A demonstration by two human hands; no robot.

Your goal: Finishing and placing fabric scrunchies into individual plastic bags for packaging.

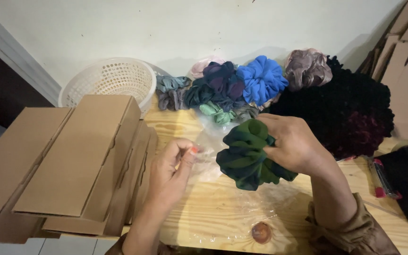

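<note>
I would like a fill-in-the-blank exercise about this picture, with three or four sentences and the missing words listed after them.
1. The right hand grips a dark ____ scrunchie.
2. The left hand pinches a clear ____ bag.
3. The white basket stands behind the stack of flat ____ boxes.
4. In the pile by the wall, the brightest scrunchie is ____.

Missing words: green; plastic; cardboard; blue

Boxes point(72, 165) lie left on the table point(223, 208), basket point(109, 80) behind them, scrunchies point(260, 85) piled at the back.
</note>
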